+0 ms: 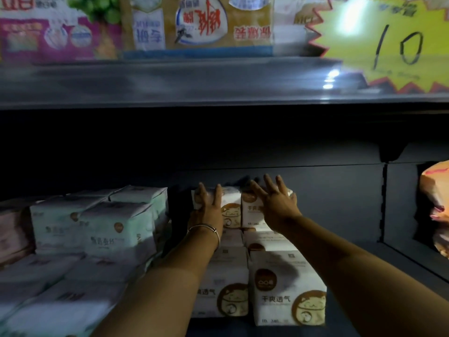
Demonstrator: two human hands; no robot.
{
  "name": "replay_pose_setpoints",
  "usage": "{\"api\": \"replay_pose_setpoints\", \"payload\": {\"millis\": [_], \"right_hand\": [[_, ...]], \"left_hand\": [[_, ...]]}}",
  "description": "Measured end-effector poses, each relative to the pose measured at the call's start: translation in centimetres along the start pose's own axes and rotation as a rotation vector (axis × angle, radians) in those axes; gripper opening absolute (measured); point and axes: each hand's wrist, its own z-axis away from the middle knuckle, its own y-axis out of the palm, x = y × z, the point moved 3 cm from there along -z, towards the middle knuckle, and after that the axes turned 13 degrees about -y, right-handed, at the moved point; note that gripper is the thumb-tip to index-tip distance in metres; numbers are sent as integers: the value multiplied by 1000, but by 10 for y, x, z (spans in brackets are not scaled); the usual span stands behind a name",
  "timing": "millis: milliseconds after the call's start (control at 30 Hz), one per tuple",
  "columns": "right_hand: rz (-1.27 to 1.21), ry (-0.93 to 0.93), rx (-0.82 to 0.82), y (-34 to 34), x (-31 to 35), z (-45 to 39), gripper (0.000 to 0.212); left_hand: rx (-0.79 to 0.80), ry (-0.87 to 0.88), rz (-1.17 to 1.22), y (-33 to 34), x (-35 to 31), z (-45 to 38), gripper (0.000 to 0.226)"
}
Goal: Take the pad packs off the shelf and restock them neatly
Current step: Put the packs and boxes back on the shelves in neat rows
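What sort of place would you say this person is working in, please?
Most likely a shop aisle: stacked pad packs on a dark shelf, more packaged goods above, and a handwritten yellow price sign.

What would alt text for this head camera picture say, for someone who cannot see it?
A person's left hand and right hand reach deep into a dim store shelf, each on a white cat-logo pad pack in the back row. More such packs stand in front, pale green packs to the left, and a yellow "10" price sign hangs above.
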Motion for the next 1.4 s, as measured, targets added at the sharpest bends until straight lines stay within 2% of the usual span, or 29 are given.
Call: {"api": "replay_pose_setpoints", "payload": {"millis": [200, 367, 500, 700, 800, 933, 1000, 1167, 1400], "right_hand": [[91, -64, -68, -15, 9, 38, 63], [77, -105, -46, -40, 31, 104, 50], [74, -112, -75, -56, 50, 175, 45], [-17, -140, -188, -50, 73, 292, 41], [-34, -172, -215, -26, 82, 355, 37], [-29, -149, -120, 26, 82, 433, 40], [-47, -121, -15, 59, 75, 466, 45], [-116, -2, 266, 135, 60, 531, 39], [-141, 74, 595, 235, 50, 575, 58]], "left_hand": [[-14, 11, -23, -4, 10, 20, 89], [14, 129, -85, -20, 9, 64, 65], [-60, 195, -108, -40, 4, 136, 39], [-142, 364, 41, -27, 9, 261, 37], [-79, 406, 99, -1, 16, 322, 35], [50, 509, 90, 58, 26, 398, 35], [115, 548, 74, 92, 33, 426, 37], [386, 562, -45, 183, 51, 472, 46], [673, 527, -210, 296, 79, 501, 68]]}}
